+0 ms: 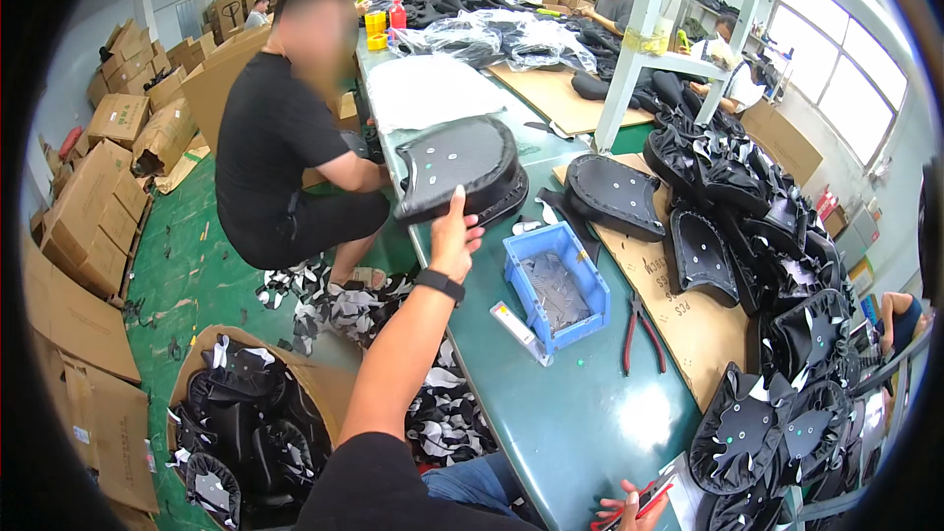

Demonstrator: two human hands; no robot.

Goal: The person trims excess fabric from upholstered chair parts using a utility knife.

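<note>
My left hand (452, 236) reaches out over the green table's (580, 413) left edge and grips the near rim of a black curved seat-shaped pad (457, 165), holding it up with its underside toward me. A black band sits on that wrist. My right hand (629, 509) shows only at the bottom edge, fingers closed around a red-handled tool (651, 500). More black pads lie flat on cardboard, one of them (615, 195) just right of the held pad.
A blue bin (557, 280) of small metal parts and red-handled pliers (639, 329) lie on the table. Black pads pile up at right (787, 334). A person in black (285, 147) crouches at left. A carton of pads (246, 423) stands on the floor.
</note>
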